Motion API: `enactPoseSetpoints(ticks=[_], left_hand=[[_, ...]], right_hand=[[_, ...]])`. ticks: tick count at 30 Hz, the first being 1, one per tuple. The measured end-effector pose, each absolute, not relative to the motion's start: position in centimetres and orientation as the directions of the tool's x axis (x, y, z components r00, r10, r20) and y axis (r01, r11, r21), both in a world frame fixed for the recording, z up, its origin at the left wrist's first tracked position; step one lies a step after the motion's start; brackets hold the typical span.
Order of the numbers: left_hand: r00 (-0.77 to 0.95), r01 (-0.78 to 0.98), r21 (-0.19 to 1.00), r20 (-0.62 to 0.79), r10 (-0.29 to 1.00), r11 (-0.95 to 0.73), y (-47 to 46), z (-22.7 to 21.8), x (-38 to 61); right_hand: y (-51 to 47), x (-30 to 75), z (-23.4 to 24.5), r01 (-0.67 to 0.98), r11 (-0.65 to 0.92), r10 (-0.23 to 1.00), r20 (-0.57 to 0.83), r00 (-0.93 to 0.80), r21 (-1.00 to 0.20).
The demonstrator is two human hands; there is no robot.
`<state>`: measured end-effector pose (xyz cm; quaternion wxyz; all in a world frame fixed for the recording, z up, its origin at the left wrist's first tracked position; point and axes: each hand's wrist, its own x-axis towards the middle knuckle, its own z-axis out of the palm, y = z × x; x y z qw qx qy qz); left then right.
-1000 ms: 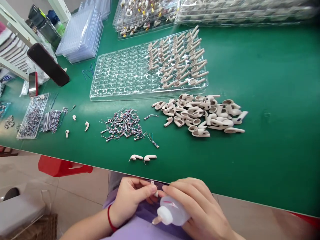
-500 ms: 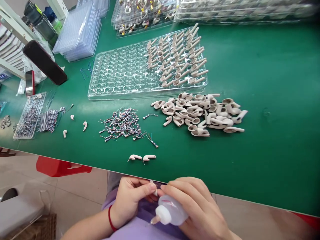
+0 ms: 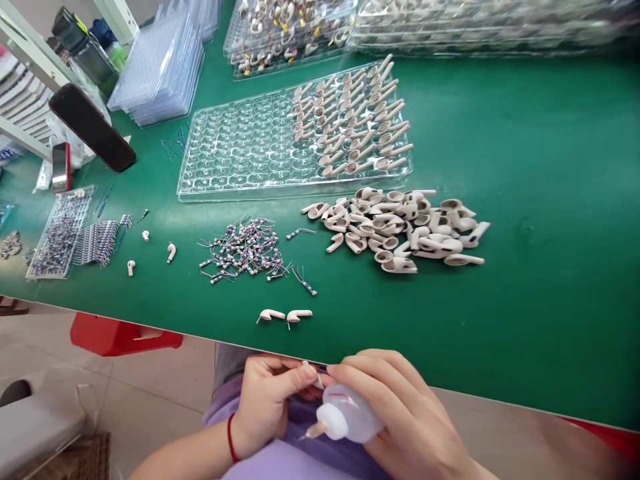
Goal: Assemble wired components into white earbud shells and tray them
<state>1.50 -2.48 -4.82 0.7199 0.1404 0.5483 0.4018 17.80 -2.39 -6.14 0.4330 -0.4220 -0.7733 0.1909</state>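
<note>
Below the table's near edge, my left hand (image 3: 267, 400) pinches a small white earbud shell (image 3: 315, 378) between thumb and fingers. My right hand (image 3: 400, 413) is wrapped around a small translucent glue bottle (image 3: 345, 417) whose nozzle points left and down, close to my left hand. Two finished-looking white earbud shells (image 3: 285, 315) lie on the green table (image 3: 525, 300) just above my hands. A pile of loose shells (image 3: 400, 230) sits at mid table. A heap of small wired parts (image 3: 245, 250) lies left of it.
A clear tray (image 3: 240, 153) holds rows of shells on its right side. Stacked clear trays (image 3: 160, 67) and filled trays (image 3: 290, 27) stand at the back. A dark phone (image 3: 93, 127) leans at the left. A small parts tray (image 3: 60, 230) and a red stool (image 3: 120, 333) are at the left.
My hands have shifted slightly right and the bottle has tilted a little; the view has moved slightly. The table's contents stay put.
</note>
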Motion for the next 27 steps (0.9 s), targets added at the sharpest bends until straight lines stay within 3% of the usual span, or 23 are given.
enactPoseSetpoints(ticks=[8,10,13,19,27], left_hand=[[0.175,-0.213,0.712,-0.646,0.743,0.669,-2.4,-3.6,-0.7],[0.157,-0.061,0.827,-0.546,0.823,0.559,-2.2,-2.7,-1.3],[0.16,0.245,0.94,-0.282,0.946,0.239,-1.6,-1.2,-2.0],[0.259,0.555,0.811,0.041,0.965,-0.183,-0.4,0.2,-2.0],[0.401,0.617,0.658,0.208,0.892,-0.431,2.0,0.9,-2.4]], right_hand=[[-2.3,18.0,-5.9,0.376,0.599,0.8,0.509,-0.318,-0.707],[-2.1,18.4,-5.4,0.322,0.562,0.822,0.473,-0.316,-0.762],[-1.8,19.4,-4.8,0.29,0.499,0.86,0.426,-0.279,-0.817],[-1.9,21.0,-4.9,0.331,0.416,0.904,0.346,-0.251,-0.847],[-1.6,22.1,-5.6,0.304,0.469,0.873,0.384,-0.299,-0.829]])
